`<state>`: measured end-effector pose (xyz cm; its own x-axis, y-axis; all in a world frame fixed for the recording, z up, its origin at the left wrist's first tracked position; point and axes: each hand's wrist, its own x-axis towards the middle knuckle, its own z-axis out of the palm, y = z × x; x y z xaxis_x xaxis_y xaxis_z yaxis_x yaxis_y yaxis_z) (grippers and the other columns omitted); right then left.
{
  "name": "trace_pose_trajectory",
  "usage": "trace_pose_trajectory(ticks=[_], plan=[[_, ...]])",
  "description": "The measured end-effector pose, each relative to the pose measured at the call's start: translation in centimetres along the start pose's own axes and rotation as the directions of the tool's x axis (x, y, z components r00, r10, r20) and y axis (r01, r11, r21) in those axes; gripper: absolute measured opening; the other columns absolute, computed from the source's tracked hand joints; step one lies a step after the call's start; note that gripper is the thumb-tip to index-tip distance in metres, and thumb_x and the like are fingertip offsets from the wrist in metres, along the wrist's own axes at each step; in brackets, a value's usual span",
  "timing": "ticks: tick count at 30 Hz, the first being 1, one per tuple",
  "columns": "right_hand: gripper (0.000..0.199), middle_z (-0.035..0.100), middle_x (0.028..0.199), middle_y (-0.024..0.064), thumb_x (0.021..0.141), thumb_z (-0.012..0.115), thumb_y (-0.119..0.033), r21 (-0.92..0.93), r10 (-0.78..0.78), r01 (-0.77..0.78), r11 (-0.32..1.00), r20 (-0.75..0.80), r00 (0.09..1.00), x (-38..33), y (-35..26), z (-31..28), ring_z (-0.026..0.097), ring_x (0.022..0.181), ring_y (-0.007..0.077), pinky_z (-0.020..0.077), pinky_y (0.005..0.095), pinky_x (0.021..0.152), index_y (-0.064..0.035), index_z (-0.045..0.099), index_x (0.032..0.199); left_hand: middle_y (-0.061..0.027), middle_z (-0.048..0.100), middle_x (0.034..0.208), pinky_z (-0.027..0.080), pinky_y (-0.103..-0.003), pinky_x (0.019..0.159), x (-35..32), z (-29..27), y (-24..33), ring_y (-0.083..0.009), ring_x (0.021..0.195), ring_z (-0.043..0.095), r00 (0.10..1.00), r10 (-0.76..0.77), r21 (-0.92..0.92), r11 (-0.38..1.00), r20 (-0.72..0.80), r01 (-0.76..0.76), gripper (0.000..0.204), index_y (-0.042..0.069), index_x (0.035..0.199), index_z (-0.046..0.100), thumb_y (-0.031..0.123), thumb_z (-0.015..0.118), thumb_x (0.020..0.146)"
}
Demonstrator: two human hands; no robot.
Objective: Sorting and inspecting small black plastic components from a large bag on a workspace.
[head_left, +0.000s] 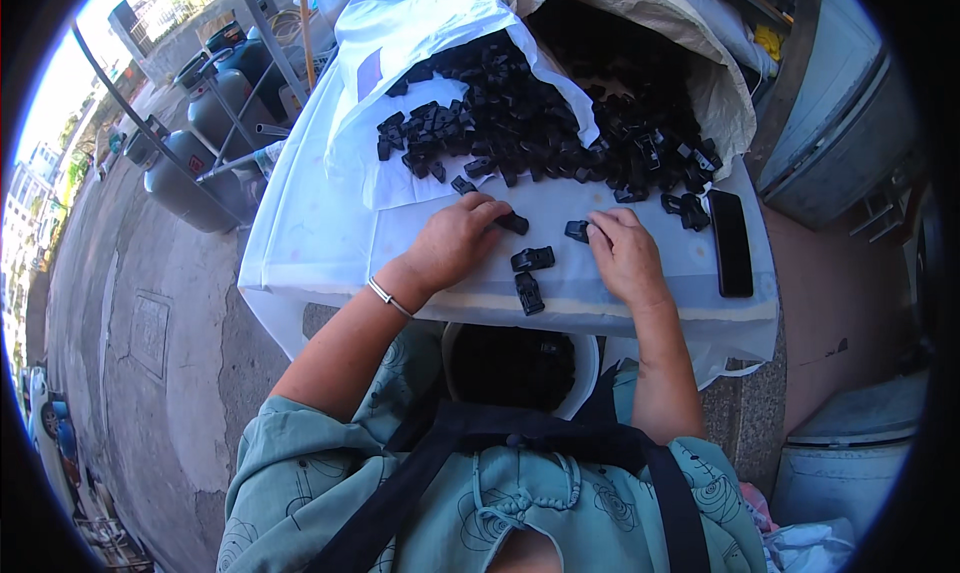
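Observation:
Both of my hands are above the near part of a white-covered table point(300, 243). Pinched in the fingers of my left hand point(452, 241) is a black plastic buckle piece point(514, 223). Another black buckle piece point(577, 230) sits at the thumb and fingertips of my right hand point(627, 255). Between the hands, a dark buckle point(532, 259) lies on the cloth, with a second buckle point(529, 294) just nearer to me. A small loose piece point(463, 185) rests beyond my left fingers. The two held pieces are apart.
A white sack point(420, 13) and a beige sack point(735, 93) spill a heap of black buckle pieces point(520, 113) at the back. A black phone point(732, 243) lies at the right edge. Below the table edge stands a white bucket point(590, 363) holding dark pieces. Grey gas cylinders point(190, 188) stand left.

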<state>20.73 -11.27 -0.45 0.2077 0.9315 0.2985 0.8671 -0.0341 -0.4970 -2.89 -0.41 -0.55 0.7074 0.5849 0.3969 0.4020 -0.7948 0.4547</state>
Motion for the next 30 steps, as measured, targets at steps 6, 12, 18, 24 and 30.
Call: trace_pose_trajectory(ticks=[6, 12, 18, 24, 30], plan=[[0.033, 0.063, 0.111, 0.0141, 0.086, 0.063, -0.006, 0.120, -0.167, 0.164, 0.979, 0.016, 0.986, 0.1, -0.3, 0.0, 0.063, 0.098, 0.0316, 0.0510, 0.0347, 0.086, -0.0026, 0.061, 0.119, -0.0125, 0.063, 0.100, 0.054, -0.036, 0.073, 0.5, 0.9, 0.1, -0.0297, 0.080, 0.065, 1.000, -0.003, -0.121, 0.993, 0.011, 0.005, 0.030, 0.008, 0.107, 0.061, 0.006, 0.069, 0.079], [0.030, 0.065, 0.110, 0.0134, 0.082, 0.066, -0.002, 0.317, -0.294, 0.311, 0.896, -0.102, 0.950, 0.8, -3.0, 2.6, 0.063, 0.097, 0.0299, 0.0514, 0.0368, 0.086, -0.0057, 0.067, 0.112, -0.0088, 0.068, 0.093, 0.053, -0.031, 0.068, 0.5, 1.7, 0.7, -0.0202, 0.071, 0.065, 0.983, -0.174, -0.278, 0.943, 0.049, 0.181, 0.053, 0.009, 0.123, 0.052, 0.004, 0.074, 0.075], [0.029, 0.065, 0.111, 0.0121, 0.082, 0.066, -0.004, 0.114, -0.423, 0.424, 0.899, -0.037, 0.906, 0.3, -3.7, 2.8, 0.061, 0.102, 0.0282, 0.0485, 0.0372, 0.089, -0.0096, 0.069, 0.110, -0.0101, 0.070, 0.099, 0.055, -0.036, 0.072, 0.4, 2.1, -0.1, -0.0286, 0.080, 0.068, 0.983, -0.172, -0.322, 0.928, 0.069, 0.185, 0.060, 0.011, 0.128, 0.050, 0.015, 0.076, 0.073], [0.030, 0.062, 0.118, 0.0123, 0.087, 0.064, -0.016, 0.069, -0.384, 0.387, 0.919, -0.057, 0.922, -0.9, -4.0, 3.5, 0.059, 0.105, 0.0295, 0.0428, 0.0404, 0.094, -0.0083, 0.066, 0.116, -0.0127, 0.070, 0.097, 0.056, -0.033, 0.075, 0.6, 1.9, -0.1, -0.0241, 0.087, 0.070, 0.989, -0.102, -0.194, 0.973, 0.106, 0.122, 0.056, 0.005, 0.124, 0.051, 0.005, 0.075, 0.074], [0.031, 0.061, 0.120, 0.0135, 0.090, 0.061, -0.020, -0.071, -0.392, 0.389, 0.919, -0.042, 0.919, -1.5, -4.0, 3.8, 0.057, 0.112, 0.0307, 0.0417, 0.0397, 0.096, -0.0077, 0.065, 0.117, -0.0141, 0.063, 0.107, 0.054, -0.035, 0.066, -0.1, -0.1, 0.2, -0.0264, 0.067, 0.064, 0.999, -0.040, -0.294, 0.955, 0.032, 0.048, 0.047, 0.006, 0.118, 0.056, 0.009, 0.071, 0.074]])
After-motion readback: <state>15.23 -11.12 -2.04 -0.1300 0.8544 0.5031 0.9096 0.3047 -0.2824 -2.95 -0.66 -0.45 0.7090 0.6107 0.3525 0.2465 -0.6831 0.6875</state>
